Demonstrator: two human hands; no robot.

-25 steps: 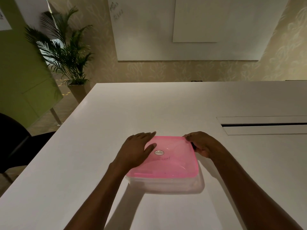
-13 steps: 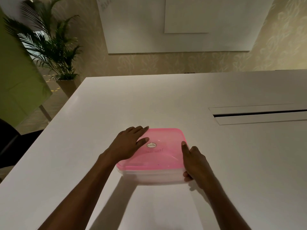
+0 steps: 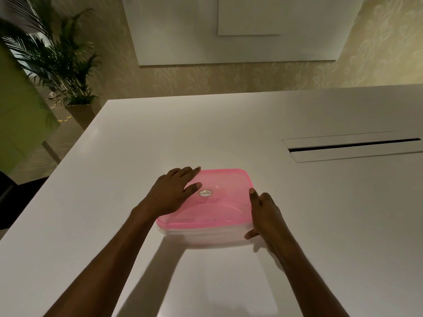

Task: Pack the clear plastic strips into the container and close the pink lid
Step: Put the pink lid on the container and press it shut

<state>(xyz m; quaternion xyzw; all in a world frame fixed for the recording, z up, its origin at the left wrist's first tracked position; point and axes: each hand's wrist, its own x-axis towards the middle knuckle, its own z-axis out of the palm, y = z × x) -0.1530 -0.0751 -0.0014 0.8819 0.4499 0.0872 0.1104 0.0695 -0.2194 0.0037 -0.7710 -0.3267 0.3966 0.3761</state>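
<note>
A clear plastic container stands on the white table right in front of me, with the pink lid lying flat on top of it. The lid carries a small round sticker near its middle. My left hand lies flat on the lid's left part, palm down, with the fingers pointing toward the far left corner. My right hand grips the container's right side, thumb on the lid's rim and fingers curled against the wall below. The haze of lid and wall hides any clear strips inside.
A long cable slot is cut into the table at the right. Beyond the table's left edge stand a potted palm, a green panel and a dark chair. A whiteboard hangs on the far wall.
My right hand has moved from the lid's far right corner down to the near right side. My left hand stays flat on the lid.
</note>
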